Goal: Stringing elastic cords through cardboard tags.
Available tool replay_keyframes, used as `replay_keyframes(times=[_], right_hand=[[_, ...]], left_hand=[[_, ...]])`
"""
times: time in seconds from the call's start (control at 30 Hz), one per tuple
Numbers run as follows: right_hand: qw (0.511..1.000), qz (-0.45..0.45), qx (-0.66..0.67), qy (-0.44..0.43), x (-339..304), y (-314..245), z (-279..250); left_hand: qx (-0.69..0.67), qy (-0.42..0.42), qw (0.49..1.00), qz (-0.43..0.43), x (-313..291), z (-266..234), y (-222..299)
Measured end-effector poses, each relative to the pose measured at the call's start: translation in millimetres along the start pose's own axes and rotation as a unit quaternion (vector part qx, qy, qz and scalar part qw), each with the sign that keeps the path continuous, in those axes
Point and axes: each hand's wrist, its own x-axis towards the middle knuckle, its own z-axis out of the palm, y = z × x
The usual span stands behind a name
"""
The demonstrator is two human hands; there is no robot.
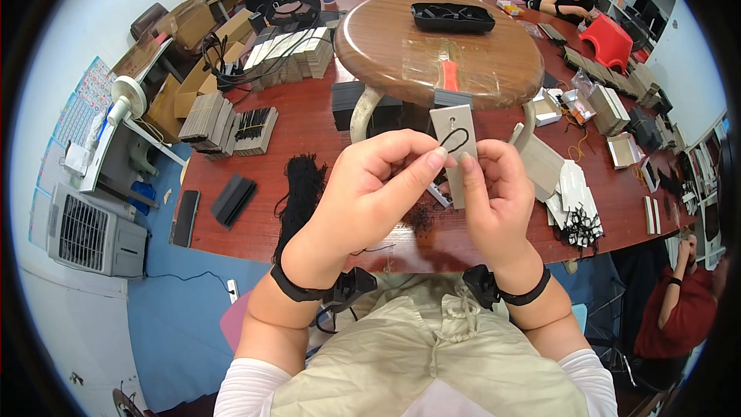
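Observation:
Over the near part of the red table, both my hands meet in front of me around a light grey hang tag with a hole near its top. A thin black cord makes a loop at the tag's face. My left hand is closed, thumb and forefinger pinching the cord. My right hand grips the tag's lower part from the right, its thumb on the front. Left of them lies a bundle of black cords. White tags with black strings are piled to the right, near grey cards.
A round wooden stool stands on the red table, bearing a black tray. Card stacks, a phone and a black block lie at left. White boxes and a red stool are at right. Other people sit around.

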Motion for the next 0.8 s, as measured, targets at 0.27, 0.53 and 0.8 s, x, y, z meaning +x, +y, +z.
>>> replay_keyframes(times=[0.27,0.53,0.8], right_hand=[[0.979,-0.115,-0.156,0.059,8.0,22.9,1.9],[0.906,-0.245,-0.336,0.078,22.9,19.9,0.3],[0.919,-0.139,-0.37,0.0,14.6,-6.8,-19.8]], left_hand=[[0.024,0.002,0.998,-0.062,7.5,-8.6,-26.7],[0.1,0.046,0.994,0.003,-2.3,-14.7,-41.7],[0.079,0.07,0.994,0.023,1.7,-6.2,-53.5]])
